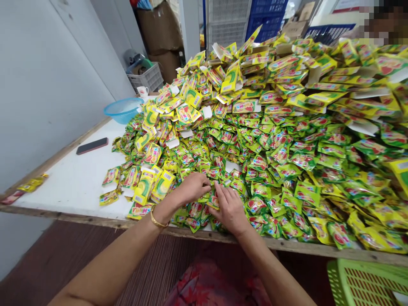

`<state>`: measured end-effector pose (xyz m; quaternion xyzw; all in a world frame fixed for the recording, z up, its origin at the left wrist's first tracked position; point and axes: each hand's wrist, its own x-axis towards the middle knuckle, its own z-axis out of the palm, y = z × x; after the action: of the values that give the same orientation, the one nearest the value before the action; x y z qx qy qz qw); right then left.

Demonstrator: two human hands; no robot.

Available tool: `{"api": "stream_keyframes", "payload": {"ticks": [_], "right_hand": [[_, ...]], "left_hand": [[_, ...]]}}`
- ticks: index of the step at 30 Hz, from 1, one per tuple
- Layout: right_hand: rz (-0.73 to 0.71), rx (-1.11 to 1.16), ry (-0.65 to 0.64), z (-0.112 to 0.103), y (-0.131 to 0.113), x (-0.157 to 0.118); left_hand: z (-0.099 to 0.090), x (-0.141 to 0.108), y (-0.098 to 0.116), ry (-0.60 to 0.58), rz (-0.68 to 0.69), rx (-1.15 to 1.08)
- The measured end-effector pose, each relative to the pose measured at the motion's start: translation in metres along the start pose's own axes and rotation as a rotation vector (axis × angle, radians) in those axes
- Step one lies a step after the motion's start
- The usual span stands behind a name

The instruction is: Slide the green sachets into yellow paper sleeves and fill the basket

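Both my hands are low over a big heap of small green-and-yellow sachets (307,193) with red watermelon pictures. My left hand (193,187), with a gold bangle (157,217) at its wrist, has its fingers curled together; what they pinch, if anything, is hidden. Close beside it, my right hand (228,207) has its thumb and fingers around a small sachet (213,199). Left of my hands, several yellow cartons (145,187) lie on the white tabletop (76,187).
Yellow cartons (231,78), many with open flaps, are piled behind the sachets. A blue basin (123,109) and a dark phone-like slab (92,146) are at left. A green basket (366,280) stands below the table's front edge. Crates (228,21) and another person are behind.
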<state>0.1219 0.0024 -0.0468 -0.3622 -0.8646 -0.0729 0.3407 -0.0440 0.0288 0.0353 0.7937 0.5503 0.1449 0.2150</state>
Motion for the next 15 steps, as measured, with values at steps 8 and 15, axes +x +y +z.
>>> {"api": "stream_keyframes", "payload": {"ticks": [8, 15], "right_hand": [[0.008, 0.027, 0.055, -0.002, 0.000, 0.001], [0.011, 0.035, 0.066, -0.003, 0.001, 0.003]], "left_hand": [[-0.014, -0.001, 0.004, -0.109, 0.108, -0.073], [0.006, -0.008, 0.010, 0.196, -0.104, -0.250]]}}
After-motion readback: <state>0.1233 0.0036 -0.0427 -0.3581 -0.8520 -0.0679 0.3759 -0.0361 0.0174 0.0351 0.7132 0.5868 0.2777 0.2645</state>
